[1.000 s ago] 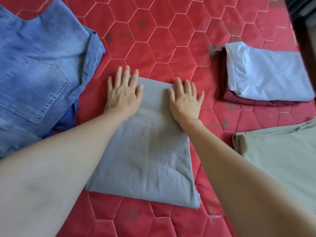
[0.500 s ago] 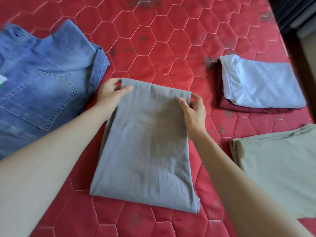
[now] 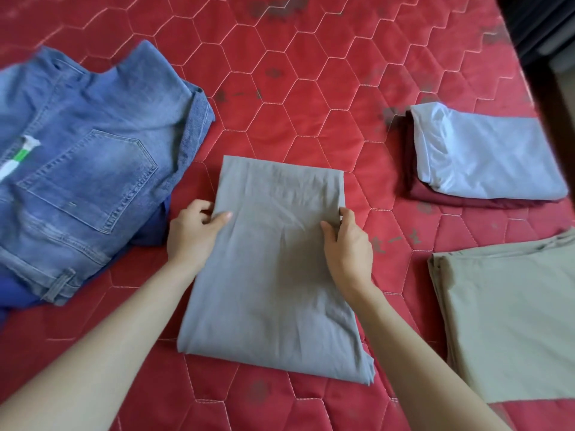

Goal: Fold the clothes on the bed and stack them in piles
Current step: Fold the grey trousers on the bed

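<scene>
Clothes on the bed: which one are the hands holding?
The grey folded garment in the middle. The left hand and right hand pinch its side edges; the jeans, light blue top and khaki piece lie untouched.

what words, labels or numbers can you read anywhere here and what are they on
None can be read.
The white and green tag on the jeans: any print on it is too blurred to read.
The grey folded garment, the light blue top, the khaki garment and the red mattress show no writing.
</scene>
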Tool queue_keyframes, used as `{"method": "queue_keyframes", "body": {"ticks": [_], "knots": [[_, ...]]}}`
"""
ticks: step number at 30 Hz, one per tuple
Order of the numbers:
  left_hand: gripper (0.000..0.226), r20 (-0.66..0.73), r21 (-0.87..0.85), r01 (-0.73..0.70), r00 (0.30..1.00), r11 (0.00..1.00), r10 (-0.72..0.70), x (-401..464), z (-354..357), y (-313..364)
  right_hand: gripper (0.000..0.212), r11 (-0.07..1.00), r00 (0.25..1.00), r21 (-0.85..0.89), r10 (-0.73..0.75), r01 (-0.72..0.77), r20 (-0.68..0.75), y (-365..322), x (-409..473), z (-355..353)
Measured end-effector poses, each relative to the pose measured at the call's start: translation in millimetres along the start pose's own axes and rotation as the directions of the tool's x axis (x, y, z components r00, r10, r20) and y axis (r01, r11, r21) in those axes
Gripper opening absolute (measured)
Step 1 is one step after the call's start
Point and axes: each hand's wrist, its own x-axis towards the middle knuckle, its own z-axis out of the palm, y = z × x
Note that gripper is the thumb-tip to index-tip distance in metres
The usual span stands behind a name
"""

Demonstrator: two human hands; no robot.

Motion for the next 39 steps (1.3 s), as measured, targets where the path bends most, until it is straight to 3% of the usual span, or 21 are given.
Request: {"method": "queue_keyframes", "body": {"ticks": [2,4,6,8,11,13,17,21,23,25,27,30,32,35,39], "knots": [[0.034,-0.096,0.118,-0.038,0.994,0.992,0.050,-8,2,4,0.043,0.995,0.996,-0.097,-0.014,0.005,-0.093,-5,-4,2],[0.038,-0.189,0.360,-0.180,0.947,0.915,0.260,-13,4,6,0.051,0.977,0.979,-0.204,-0.102,0.065,-0.175,-8,-7,3],[0.048,-0.126,0.473,-0.400,0.851,0.785,0.510,-12,9,14,0.057,0.942,0.951,-0.286,-0.237,0.176,-0.196,-16,-5,6],[0.051,0.055,0.527,-0.581,0.752,0.620,0.657,-2,23,23,0.055,0.894,0.927,-0.346,-0.348,0.284,-0.140,-33,7,17],[0.058,0.310,0.608,-0.640,0.737,0.471,0.601,11,50,26,0.052,0.867,0.928,-0.349,-0.371,0.355,0.024,-57,27,45],[0.060,0.346,0.669,-0.607,0.765,0.428,0.543,16,62,16,0.051,0.857,0.936,-0.378,-0.340,0.350,0.094,-51,32,61],[0.055,0.277,0.642,-0.580,0.785,0.501,0.554,8,49,-9,0.056,0.862,0.966,-0.441,-0.254,0.250,0.050,2,13,54],[0.058,0.182,0.621,-0.435,0.889,0.652,0.420,-20,24,-36,0.060,0.921,0.997,-0.382,0.081,-0.080,-0.014,40,-18,25],[0.061,0.173,0.651,-0.439,0.880,0.620,0.442,-35,14,-38,0.061,0.918,0.986,-0.361,0.143,-0.166,-0.089,44,-36,16],[0.059,0.179,0.660,-0.522,0.808,0.540,0.562,-52,14,-32,0.060,0.930,0.979,-0.361,-0.006,-0.070,-0.206,30,-56,18],[0.056,0.232,0.642,-0.620,0.718,0.451,0.656,-71,23,-26,0.059,0.928,0.955,-0.361,-0.188,0.097,-0.227,6,-78,34],[0.055,0.366,0.653,-0.665,0.696,0.363,0.617,-90,36,-39,0.052,0.890,0.954,-0.363,-0.300,0.276,-0.010,-7,-109,68],[0.055,0.394,0.667,-0.657,0.711,0.351,0.582,-91,34,-56,0.054,0.892,0.965,-0.372,-0.257,0.257,0.050,10,-112,75],[0.055,0.375,0.651,-0.654,0.718,0.384,0.586,-86,25,-76,0.059,0.902,0.988,-0.423,-0.135,0.090,-0.076,45,-111,66],[0.055,0.300,0.588,-0.585,0.799,0.558,0.521,-102,9,-93,0.062,0.921,0.995,-0.389,-0.019,-0.021,-0.098,73,-130,50]]}}
